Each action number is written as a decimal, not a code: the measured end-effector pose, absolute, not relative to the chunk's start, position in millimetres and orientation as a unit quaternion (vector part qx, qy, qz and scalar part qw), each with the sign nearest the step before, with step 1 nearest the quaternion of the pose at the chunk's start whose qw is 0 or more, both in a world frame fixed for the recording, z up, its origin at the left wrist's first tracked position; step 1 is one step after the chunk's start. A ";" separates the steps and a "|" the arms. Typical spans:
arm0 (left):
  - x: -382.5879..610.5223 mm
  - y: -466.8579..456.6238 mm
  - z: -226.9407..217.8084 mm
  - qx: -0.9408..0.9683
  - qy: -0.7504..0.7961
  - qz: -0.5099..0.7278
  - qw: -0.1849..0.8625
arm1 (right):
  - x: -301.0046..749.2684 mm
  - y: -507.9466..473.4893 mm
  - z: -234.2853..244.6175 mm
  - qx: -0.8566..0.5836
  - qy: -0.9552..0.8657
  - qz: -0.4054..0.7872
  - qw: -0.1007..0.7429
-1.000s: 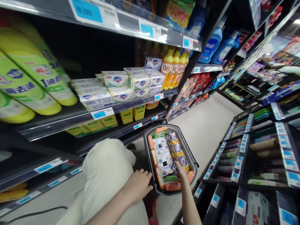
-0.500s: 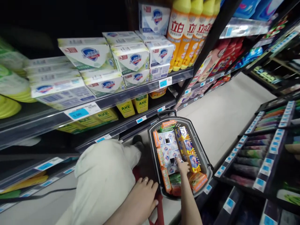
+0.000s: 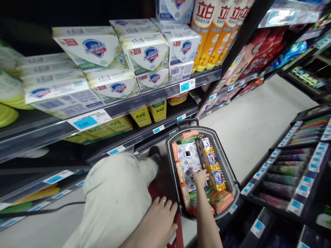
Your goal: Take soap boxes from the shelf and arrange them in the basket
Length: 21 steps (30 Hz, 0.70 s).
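Observation:
In the black shopping basket (image 3: 234, 184), my right hand (image 3: 200, 177) reaches down with its fingers closed round a white soap box (image 3: 196, 167), partly hidden by them. Around it sit several more white soap boxes (image 3: 186, 160) packed close together, with a dark gap near the top. Yellow-and-blue soap packs (image 3: 218, 179) line the right side, and orange-wrapped packs (image 3: 174, 151) the left. Outside the basket, my left hand (image 3: 161, 215), a ring on one finger, lies flat with its fingers stretched, beside a red strip (image 3: 178, 230).
On the left, a shelf holds stacked boxed soaps (image 3: 97, 50) and orange bottles (image 3: 203, 34). Yellow AXE bottles (image 3: 141, 116) stand below. To the right is a low rack of packets (image 3: 289, 165). My bent knee (image 3: 113, 193) is left of the basket.
My right hand has shifted slightly and presses lower on the white soap boxes; the dark gap beside its fingers is now mostly covered. The view has tilted down a little. My left hand stays put.

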<state>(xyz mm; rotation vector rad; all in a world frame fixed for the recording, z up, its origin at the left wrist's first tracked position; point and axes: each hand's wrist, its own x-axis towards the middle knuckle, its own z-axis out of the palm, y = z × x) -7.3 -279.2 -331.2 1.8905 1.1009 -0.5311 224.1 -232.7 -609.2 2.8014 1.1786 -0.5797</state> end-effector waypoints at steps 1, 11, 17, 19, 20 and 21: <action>-7.4 -278.6 -330.5 0.755 0.441 -0.218 0.433 | 221.6 -230.8 -606.4 0.916 0.354 -0.185 0.031; -9.5 -276.0 -326.7 0.748 0.439 -0.222 0.445 | 239.0 -238.2 -591.8 0.908 0.296 -0.285 0.080; -10.9 -279.3 -331.2 0.753 0.441 -0.204 0.444 | 248.0 -254.7 -597.6 0.895 0.383 -0.204 0.104; -10.9 -279.5 -331.1 0.752 0.444 -0.203 0.442 | 250.4 -253.6 -599.9 0.895 0.385 -0.200 0.104; -10.9 -279.5 -330.7 0.752 0.444 -0.202 0.443 | 251.2 -252.6 -600.6 0.895 0.385 -0.200 0.104; -10.9 -279.3 -330.2 0.752 0.445 -0.202 0.442 | 251.7 -251.6 -601.0 0.895 0.385 -0.200 0.104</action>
